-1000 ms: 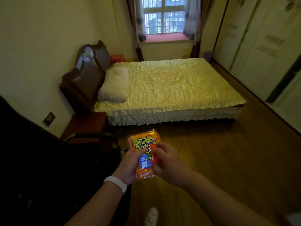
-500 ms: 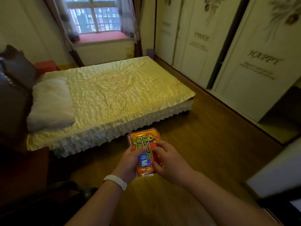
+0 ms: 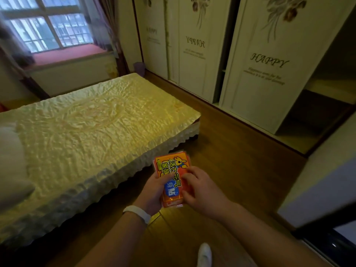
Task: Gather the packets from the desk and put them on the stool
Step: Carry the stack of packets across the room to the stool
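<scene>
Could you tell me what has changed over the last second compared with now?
The view has swung to the right: the bed slid left, the headboard and dark chair left the picture, and the wardrobe doors came in. Nothing was picked up or let go. The left hand and right hand still hold the orange packets together above the floor.

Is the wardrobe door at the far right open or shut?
Open. Beside the right door panel printed HAPPY, a dark gap shows the wardrobe's inside with a shelf. The other panels look shut.
</scene>
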Action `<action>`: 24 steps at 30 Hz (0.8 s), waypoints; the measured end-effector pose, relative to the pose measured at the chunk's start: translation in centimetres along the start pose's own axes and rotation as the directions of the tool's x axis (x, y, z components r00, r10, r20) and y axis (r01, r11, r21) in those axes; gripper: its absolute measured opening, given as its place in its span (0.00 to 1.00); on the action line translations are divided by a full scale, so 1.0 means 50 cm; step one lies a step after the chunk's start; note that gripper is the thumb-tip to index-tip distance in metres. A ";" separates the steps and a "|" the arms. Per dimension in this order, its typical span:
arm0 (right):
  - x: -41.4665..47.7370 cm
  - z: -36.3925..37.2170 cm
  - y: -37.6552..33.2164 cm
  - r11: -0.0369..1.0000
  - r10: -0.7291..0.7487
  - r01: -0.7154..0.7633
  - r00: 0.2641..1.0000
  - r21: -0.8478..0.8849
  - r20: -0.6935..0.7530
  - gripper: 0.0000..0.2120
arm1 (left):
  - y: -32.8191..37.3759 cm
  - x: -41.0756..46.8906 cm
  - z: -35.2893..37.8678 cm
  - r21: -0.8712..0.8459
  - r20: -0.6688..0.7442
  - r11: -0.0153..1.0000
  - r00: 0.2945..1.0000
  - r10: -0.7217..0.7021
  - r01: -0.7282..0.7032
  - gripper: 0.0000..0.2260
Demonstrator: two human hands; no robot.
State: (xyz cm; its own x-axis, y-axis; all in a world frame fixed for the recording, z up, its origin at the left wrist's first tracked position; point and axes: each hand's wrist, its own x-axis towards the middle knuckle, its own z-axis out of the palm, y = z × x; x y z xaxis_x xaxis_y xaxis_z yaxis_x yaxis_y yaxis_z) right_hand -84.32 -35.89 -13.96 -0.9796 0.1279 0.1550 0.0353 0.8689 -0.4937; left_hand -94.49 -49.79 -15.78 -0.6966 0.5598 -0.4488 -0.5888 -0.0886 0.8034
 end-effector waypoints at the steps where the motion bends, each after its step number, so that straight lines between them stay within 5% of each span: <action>1: 0.024 -0.012 0.027 1.000 0.007 -0.007 1.000 0.002 0.000 0.25 | 0.010 0.034 0.019 0.004 0.006 1.000 1.000 -0.004 0.004 0.16; 12: 0.231 -0.168 0.300 0.996 0.081 -0.079 0.996 0.042 -0.043 0.28 | 0.111 0.350 0.249 0.059 0.087 0.998 0.996 -0.023 0.018 0.14; 24: 0.446 -0.204 0.481 0.984 0.171 -0.171 0.985 -0.043 -0.015 0.24 | 0.183 0.652 0.315 0.089 0.135 0.992 0.986 -0.100 0.089 0.15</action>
State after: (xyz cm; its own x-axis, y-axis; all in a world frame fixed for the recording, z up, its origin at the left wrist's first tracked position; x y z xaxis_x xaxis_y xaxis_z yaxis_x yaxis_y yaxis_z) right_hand -103.28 -7.30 -13.65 -0.9561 0.2817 0.0812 0.2111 0.8537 -0.4761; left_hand -116.12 -19.37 -16.88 -0.5721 0.6720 -0.4702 -0.6099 0.0349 0.7917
